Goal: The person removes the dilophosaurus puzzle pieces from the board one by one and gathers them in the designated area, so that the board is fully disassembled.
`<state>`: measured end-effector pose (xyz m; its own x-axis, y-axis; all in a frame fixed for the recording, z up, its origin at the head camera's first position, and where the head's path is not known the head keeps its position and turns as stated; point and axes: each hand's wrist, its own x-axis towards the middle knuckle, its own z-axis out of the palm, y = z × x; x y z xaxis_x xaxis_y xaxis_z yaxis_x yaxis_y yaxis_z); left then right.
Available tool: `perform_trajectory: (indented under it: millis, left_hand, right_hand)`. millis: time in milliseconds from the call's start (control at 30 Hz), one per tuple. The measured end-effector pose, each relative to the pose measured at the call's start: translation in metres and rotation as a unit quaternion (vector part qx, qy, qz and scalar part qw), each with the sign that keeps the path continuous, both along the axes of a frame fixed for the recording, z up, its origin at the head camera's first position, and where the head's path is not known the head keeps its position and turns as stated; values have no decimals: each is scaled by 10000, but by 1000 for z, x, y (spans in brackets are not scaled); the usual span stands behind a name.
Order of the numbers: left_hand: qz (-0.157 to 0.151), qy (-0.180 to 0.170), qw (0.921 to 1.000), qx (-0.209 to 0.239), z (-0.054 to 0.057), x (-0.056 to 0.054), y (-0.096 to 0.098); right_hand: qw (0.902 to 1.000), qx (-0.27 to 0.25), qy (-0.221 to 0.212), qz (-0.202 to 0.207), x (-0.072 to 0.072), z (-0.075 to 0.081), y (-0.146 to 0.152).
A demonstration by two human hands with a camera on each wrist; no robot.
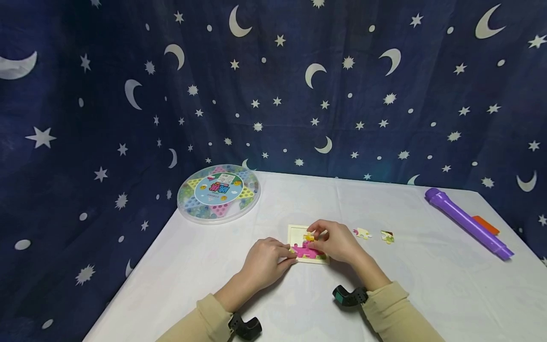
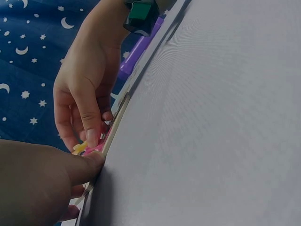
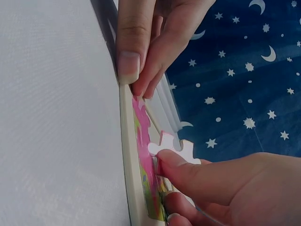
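Pink pieces (image 1: 305, 252) are filling the near part of a puzzle frame (image 1: 297, 236) that is lying on the white bench (image 1: 192, 285). The left hand (image 1: 268, 261) is pinching the frame's near left corner; the right hand (image 1: 335, 241) is grasping a tilted piece (image 3: 185, 151) over the frame. One loose piece (image 1: 362, 233) and another (image 1: 387, 237) are lying to the right. For a neat fit, the right hand should be matching knobs to gaps, then pressing flat without forcing, the left bracing the frame against sliding
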<state>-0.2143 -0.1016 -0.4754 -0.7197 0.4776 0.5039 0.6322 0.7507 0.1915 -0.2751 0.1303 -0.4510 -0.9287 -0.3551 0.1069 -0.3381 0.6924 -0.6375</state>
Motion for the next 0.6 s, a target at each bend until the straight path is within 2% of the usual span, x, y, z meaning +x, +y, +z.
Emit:
perform_trajectory:
  millis: [400,600]
  left_hand:
    - [-40,34,10000,65,0,1,-1]
    - [-20,35,10000,80,1,1,-1]
  right_hand:
    - [9991,-309,-214,217,-3,0,6]
    - [9923,-869,-876,122,-7,-2,13]
